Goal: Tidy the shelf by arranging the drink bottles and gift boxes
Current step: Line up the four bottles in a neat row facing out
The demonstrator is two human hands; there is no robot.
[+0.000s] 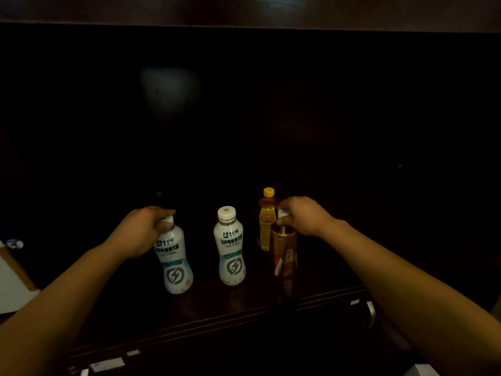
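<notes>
On a dark wooden shelf (211, 305) stand several drink bottles. My left hand (143, 229) grips the cap of a white bottle (174, 264) at the left, which leans slightly. A second white bottle (231, 248) stands upright and untouched in the middle. My right hand (303, 215) is closed around the white cap of a brown-gold bottle (284, 251) at the right. Just behind that one stands a yellow-capped amber bottle (267, 221). No gift boxes show in the dim light.
The shelf's back is black and nearly unreadable, with a faint pale reflection (169, 88). The front edge (217, 324) carries small white price labels (107, 365). A light box or panel (13, 283) sits at the far left.
</notes>
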